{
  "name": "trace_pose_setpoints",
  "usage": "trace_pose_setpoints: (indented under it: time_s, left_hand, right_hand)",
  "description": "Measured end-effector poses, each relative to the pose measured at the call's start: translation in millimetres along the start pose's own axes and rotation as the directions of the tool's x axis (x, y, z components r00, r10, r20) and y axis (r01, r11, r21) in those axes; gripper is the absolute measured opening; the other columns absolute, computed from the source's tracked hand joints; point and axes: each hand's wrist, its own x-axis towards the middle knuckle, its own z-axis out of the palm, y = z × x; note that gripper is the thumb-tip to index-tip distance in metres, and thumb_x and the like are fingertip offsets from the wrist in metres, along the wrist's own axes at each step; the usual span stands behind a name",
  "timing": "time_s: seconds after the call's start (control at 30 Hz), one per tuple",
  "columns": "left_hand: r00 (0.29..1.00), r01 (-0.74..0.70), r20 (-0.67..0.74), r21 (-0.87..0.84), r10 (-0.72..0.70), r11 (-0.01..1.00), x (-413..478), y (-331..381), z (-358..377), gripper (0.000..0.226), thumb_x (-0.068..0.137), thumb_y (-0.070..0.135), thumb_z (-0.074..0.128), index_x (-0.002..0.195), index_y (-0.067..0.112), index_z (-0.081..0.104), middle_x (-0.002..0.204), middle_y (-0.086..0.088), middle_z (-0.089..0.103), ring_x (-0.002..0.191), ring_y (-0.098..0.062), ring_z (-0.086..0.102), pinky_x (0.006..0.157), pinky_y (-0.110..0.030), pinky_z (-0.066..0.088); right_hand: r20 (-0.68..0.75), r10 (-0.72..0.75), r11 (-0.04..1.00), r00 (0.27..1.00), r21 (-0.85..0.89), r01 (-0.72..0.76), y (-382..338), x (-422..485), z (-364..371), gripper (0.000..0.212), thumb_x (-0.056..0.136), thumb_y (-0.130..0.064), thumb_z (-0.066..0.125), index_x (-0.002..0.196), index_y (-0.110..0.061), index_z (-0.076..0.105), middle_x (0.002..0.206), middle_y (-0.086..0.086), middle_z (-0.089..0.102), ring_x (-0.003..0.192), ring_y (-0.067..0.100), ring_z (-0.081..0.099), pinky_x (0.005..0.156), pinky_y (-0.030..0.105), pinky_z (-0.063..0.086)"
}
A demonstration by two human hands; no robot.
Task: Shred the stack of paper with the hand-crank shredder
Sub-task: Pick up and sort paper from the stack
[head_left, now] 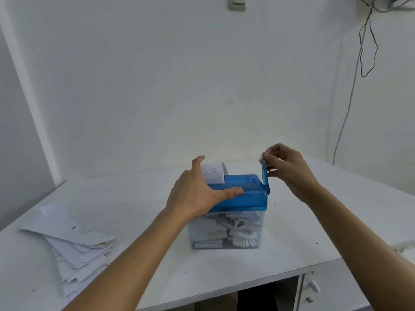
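A hand-crank shredder (pixel 242 196) with a blue top and a clear bin (pixel 224 232) stands mid-table; paper strips fill the bin. A written sheet (pixel 213 173) sticks upright out of the slot at the left. My left hand (pixel 197 191) lies over the top's left end, fingers straight beside the sheet, thumb pressed along the front of the lid. My right hand (pixel 287 167) pinches the knob of the blue crank (pixel 265 178), which points upward at the right side. A loose stack of paper (pixel 76 245) lies at the table's left.
The white table (pixel 157 261) meets a white wall behind. Its front edge runs diagonally at the lower right, with a drawer unit (pixel 314 290) below. Cables (pixel 363 52) hang on the wall at the upper right. Some white scraps (pixel 406 248) lie at the right edge.
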Motion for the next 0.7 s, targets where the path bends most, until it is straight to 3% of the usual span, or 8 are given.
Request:
trace_pose_setpoints:
  time_s: [0.07,0.2,0.27,0.33,0.57,0.63,0.7]
  left_hand:
    - [1.000,-0.003,-0.008,0.001,0.003,1.000,0.1,0.3,0.2,0.136,0.041,0.095,0.059,0.156,0.039,0.013,0.160,-0.001,0.036,0.141,-0.029,0.042,0.106,-0.046,0.046]
    - [1.000,0.001,0.013,-0.027,-0.001,1.000,0.7,-1.8,-0.5,0.133,0.043,0.092,0.061,0.155,0.039,0.011,0.160,-0.001,0.035,0.141,-0.030,0.042,0.107,-0.046,0.046]
    - [0.999,-0.002,0.045,-0.078,0.005,0.997,1.9,-6.2,-2.7,0.134,0.043,0.090,0.065,0.154,0.041,0.010,0.159,-0.002,0.036,0.141,-0.028,0.041,0.109,-0.046,0.045]
    - [0.998,-0.007,0.057,-0.113,0.014,0.994,1.5,-10.5,-4.5,0.134,0.043,0.088,0.069,0.154,0.042,0.009,0.157,-0.002,0.039,0.140,-0.026,0.042,0.111,-0.045,0.045]
    - [1.000,-0.007,0.019,-0.087,0.009,0.996,-1.4,-9.6,-1.3,0.134,0.043,0.090,0.068,0.152,0.041,0.008,0.154,-0.003,0.040,0.136,-0.027,0.044,0.104,-0.045,0.048]
    - [1.000,-0.002,0.026,-0.083,0.004,0.997,-1.4,-8.6,-2.3,0.133,0.042,0.089,0.068,0.152,0.041,0.009,0.153,-0.003,0.041,0.134,-0.027,0.045,0.103,-0.046,0.049]
    - [1.000,-0.006,0.026,-0.080,0.008,0.997,-0.9,-7.9,-2.8,0.133,0.041,0.088,0.068,0.152,0.040,0.011,0.151,-0.001,0.043,0.131,-0.026,0.048,0.103,-0.046,0.051]
  right_hand:
    - [-0.023,0.059,0.997,0.998,0.053,-0.058,8.7,3.8,1.0,0.023,0.096,-0.026,0.067,0.098,-0.004,0.067,0.094,0.009,0.075,0.084,0.023,0.070,0.077,0.035,0.061]
    - [-0.034,0.169,0.970,0.985,-0.174,-0.172,37.2,-0.8,13.8,0.034,0.095,-0.037,0.067,0.086,-0.004,0.067,0.078,0.007,0.073,0.066,0.013,0.069,0.058,0.022,0.056]
    - [-0.009,0.233,0.948,0.972,-0.219,-0.229,53.4,-9.5,17.0,0.032,0.098,-0.032,0.064,0.082,-0.004,0.067,0.071,0.007,0.071,0.062,0.015,0.066,0.061,0.027,0.059]
    - [0.008,0.267,0.924,0.964,-0.286,-0.254,60.9,-19.8,16.8,0.027,0.100,-0.021,0.057,0.082,-0.004,0.069,0.066,0.005,0.068,0.057,0.012,0.061,0.057,0.024,0.055]
    - [0.088,0.260,0.869,0.962,-0.456,-0.193,50.1,-70.3,12.0,0.043,0.104,-0.037,0.048,0.079,-0.010,0.071,0.064,0.003,0.069,0.046,0.006,0.055,0.049,0.018,0.046]
    - [0.124,0.237,0.890,0.963,-0.426,-0.165,37.4,-84.8,3.2,0.049,0.104,-0.040,0.046,0.076,-0.009,0.071,0.059,0.004,0.068,0.044,0.008,0.054,0.050,0.020,0.046]
    - [0.188,0.189,0.949,0.964,-0.289,-0.129,16.4,-94.4,-11.9,0.054,0.104,-0.044,0.047,0.073,-0.005,0.069,0.056,0.004,0.064,0.047,0.012,0.053,0.053,0.024,0.045]
